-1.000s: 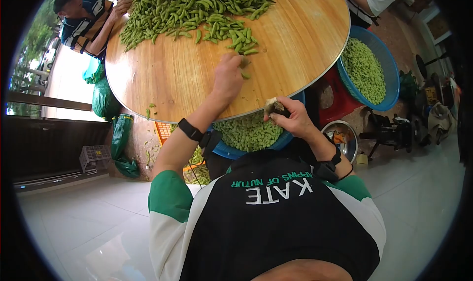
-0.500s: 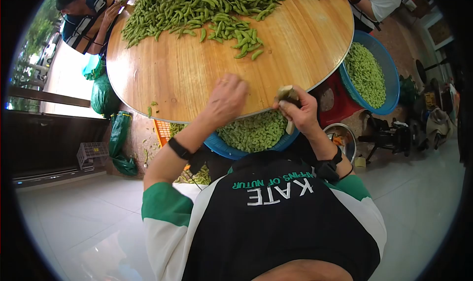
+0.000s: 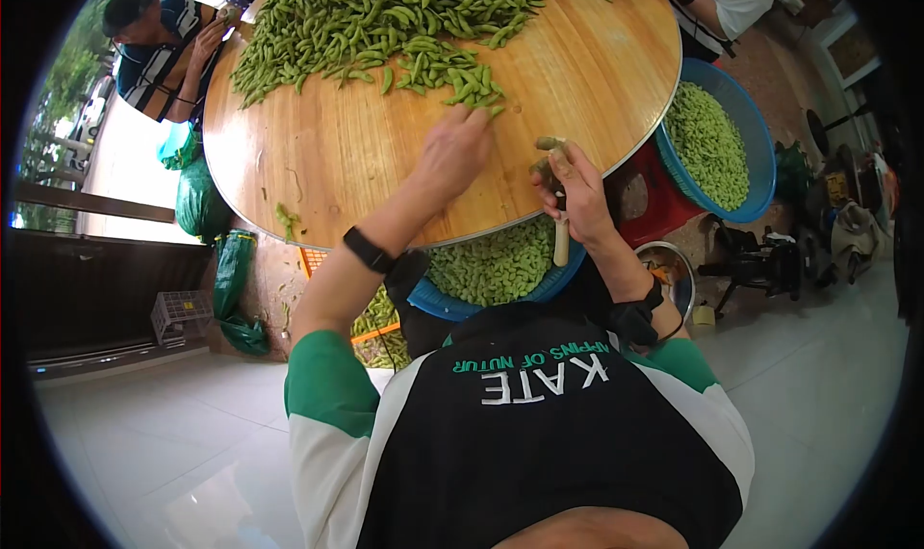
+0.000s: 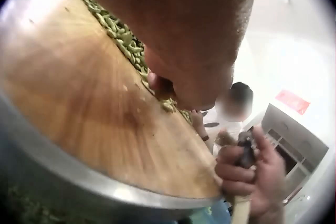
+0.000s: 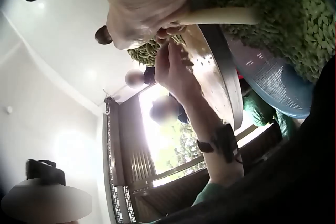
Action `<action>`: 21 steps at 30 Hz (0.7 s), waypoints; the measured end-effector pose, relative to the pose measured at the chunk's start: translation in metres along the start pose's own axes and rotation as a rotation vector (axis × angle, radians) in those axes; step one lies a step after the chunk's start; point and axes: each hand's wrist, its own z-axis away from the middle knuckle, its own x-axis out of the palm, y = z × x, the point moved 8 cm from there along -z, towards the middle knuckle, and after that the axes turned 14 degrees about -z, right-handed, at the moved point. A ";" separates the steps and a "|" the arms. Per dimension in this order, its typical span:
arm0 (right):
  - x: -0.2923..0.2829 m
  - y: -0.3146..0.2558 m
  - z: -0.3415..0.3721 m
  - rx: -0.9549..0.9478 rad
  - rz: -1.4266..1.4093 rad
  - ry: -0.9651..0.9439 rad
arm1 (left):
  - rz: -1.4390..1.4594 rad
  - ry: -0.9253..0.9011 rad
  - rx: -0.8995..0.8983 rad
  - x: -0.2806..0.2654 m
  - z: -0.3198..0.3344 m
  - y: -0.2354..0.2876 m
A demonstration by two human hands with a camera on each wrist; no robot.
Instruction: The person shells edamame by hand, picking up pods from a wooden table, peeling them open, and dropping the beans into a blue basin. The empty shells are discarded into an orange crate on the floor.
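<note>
My left hand (image 3: 452,150) reaches over the round wooden table (image 3: 346,154), its fingertips at the near edge of a heap of green soybean pods (image 3: 385,20). A pod (image 3: 498,110) shows right beside the fingertips; whether they pinch one I cannot tell. My right hand (image 3: 582,198) is raised by the table's front edge and grips a tool with a pale handle (image 3: 561,243). The left wrist view shows a dark piece (image 4: 245,148) at the fingers and the handle pointing down. Brownish coverings (image 3: 547,145) show at this hand's fingertips.
Below the table edge is a blue basin (image 3: 438,299) of shelled beans (image 3: 496,265). Another blue basin (image 3: 765,164) of beans stands at the right, near a metal bowl (image 3: 683,284). Across the table sits a person (image 3: 159,58). Green sacks (image 3: 199,198) lie at the left.
My left hand drew back toward the table edge, then reached forward to the pods again. My right hand rose and turned, with the pale handle now hanging down in view.
</note>
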 end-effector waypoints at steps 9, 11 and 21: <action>0.000 0.005 -0.006 0.062 -0.021 -0.027 | -0.227 0.011 -0.100 0.025 -0.018 -0.007; 0.003 0.005 -0.007 0.060 -0.015 -0.021 | -0.226 0.060 -0.101 0.020 -0.016 -0.008; 0.027 0.016 0.007 0.239 -0.157 -0.206 | 1.109 -0.390 -0.554 0.019 0.045 0.011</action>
